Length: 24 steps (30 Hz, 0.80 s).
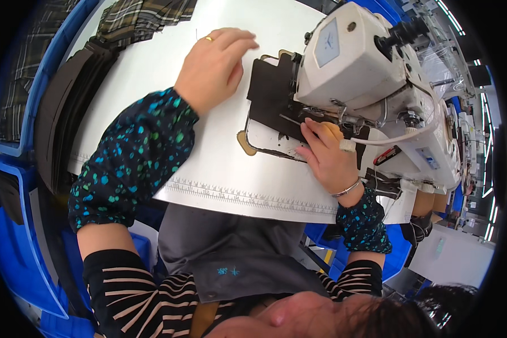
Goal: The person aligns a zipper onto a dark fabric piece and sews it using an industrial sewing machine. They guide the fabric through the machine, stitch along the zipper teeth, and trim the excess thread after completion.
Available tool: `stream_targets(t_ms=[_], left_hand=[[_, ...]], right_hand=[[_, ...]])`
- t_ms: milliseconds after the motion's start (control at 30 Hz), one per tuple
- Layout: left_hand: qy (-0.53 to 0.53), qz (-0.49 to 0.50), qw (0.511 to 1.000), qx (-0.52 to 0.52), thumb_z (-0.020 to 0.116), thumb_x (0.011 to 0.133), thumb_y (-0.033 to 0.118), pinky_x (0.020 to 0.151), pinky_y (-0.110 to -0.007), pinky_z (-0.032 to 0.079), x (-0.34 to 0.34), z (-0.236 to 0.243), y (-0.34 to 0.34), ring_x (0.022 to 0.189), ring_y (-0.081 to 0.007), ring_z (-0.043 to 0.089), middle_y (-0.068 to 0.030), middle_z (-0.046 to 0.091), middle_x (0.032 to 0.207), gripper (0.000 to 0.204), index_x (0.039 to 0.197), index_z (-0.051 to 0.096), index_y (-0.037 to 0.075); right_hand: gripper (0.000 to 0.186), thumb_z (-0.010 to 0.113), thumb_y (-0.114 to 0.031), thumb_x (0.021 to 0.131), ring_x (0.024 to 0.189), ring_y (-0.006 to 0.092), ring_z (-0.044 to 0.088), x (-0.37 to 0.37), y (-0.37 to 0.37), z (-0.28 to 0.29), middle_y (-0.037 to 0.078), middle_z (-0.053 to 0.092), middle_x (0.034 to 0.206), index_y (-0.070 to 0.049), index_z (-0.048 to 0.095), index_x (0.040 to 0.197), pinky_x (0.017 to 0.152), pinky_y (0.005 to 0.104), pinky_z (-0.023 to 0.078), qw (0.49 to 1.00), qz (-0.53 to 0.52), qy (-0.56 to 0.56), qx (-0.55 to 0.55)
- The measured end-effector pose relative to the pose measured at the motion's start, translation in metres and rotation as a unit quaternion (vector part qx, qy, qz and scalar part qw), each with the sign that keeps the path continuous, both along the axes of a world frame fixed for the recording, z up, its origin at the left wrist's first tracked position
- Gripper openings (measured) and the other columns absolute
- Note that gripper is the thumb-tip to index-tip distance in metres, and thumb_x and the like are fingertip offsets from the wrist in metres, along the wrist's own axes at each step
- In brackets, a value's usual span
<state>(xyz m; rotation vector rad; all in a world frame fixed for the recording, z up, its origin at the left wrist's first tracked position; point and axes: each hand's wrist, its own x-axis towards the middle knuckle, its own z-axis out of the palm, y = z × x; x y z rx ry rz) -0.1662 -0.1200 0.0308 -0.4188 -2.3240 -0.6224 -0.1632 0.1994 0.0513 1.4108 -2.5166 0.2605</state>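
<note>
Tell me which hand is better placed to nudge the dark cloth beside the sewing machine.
Right, probably: the right hand is by the dark cloth at the sewing machine, gripping a thin tool. The left hand looks apart from the cloth and holds nothing visible.

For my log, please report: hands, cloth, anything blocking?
Left hand open beside dark cloth. Right hand at cloth, near thin tool. Sewing machine hides part of cloth.

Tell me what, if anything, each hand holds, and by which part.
The right hand apparently holds a thin grey metal rod by its right portion; the left hand, nothing visible.
</note>
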Motion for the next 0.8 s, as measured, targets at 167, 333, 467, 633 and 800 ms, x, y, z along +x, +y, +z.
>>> stream_targets(t_ms=[167, 333, 467, 633, 800], left_hand=[[0.001, -0.156, 0.983, -0.097, 0.073, 0.08, 0.005, 0.101, -0.04, 0.055, 0.046, 0.012, 0.032, 0.115, -0.0277, 0.068, -0.0082, 0.073, 0.12, 0.038, 0.118, 0.074, 0.005], [-0.105, -0.104, 0.974, -0.174, 0.07, 0.094, 0.014, 0.104, -0.04, 0.054, 0.063, -0.002, 0.047, 0.127, -0.0279, 0.065, -0.0099, 0.069, 0.134, 0.033, 0.126, 0.073, 0.005], [-0.109, -0.097, 0.974, -0.172, 0.069, 0.094, 0.015, 0.103, -0.039, 0.054, 0.062, -0.002, 0.052, 0.129, -0.0278, 0.064, -0.0102, 0.067, 0.137, 0.034, 0.127, 0.072, 0.005], [-0.101, -0.094, 0.975, -0.175, 0.069, 0.094, 0.015, 0.102, -0.04, 0.053, 0.058, -0.007, 0.061, 0.13, -0.028, 0.063, -0.0102, 0.066, 0.139, 0.035, 0.128, 0.071, 0.005], [-0.098, -0.095, 0.977, -0.161, 0.068, 0.095, 0.016, 0.105, -0.04, 0.051, 0.058, -0.008, 0.06, 0.131, -0.0273, 0.062, -0.0096, 0.067, 0.138, 0.035, 0.129, 0.071, 0.005]], right_hand=[[0.043, 0.078, -0.028, 0.091, 0.094, 0.027, 0.074, 0.001, 0.0, 0.003, 0.006, 0.072, 0.129, -0.004, 0.072, 0.126, 0.076, 0.0374, 0.059, 1.0, 0.0, -0.003, 0.007], [0.044, 0.078, -0.025, 0.091, 0.104, 0.0273, 0.071, 0.0, 0.003, 0.0, 0.006, 0.072, 0.13, -0.004, 0.071, 0.129, 0.083, 0.0378, 0.058, 1.0, -0.01, -0.01, 0.022], [0.046, 0.078, -0.019, 0.09, 0.124, 0.0275, 0.067, 0.0, 0.009, -0.001, 0.007, 0.068, 0.136, -0.004, 0.07, 0.133, 0.1, 0.0377, 0.057, 0.998, -0.024, -0.023, 0.047], [0.04, 0.08, -0.017, 0.088, 0.113, 0.0278, 0.071, -0.002, 0.018, 0.007, 0.007, 0.07, 0.133, -0.006, 0.073, 0.126, 0.091, 0.0385, 0.058, 0.996, -0.041, -0.016, 0.073], [0.012, 0.071, -0.013, 0.091, 0.078, 0.0312, 0.069, 0.013, 0.097, 0.097, 0.01, 0.074, 0.093, -0.004, 0.076, 0.097, 0.071, 0.041, 0.056, 0.98, -0.031, 0.195, -0.005]])
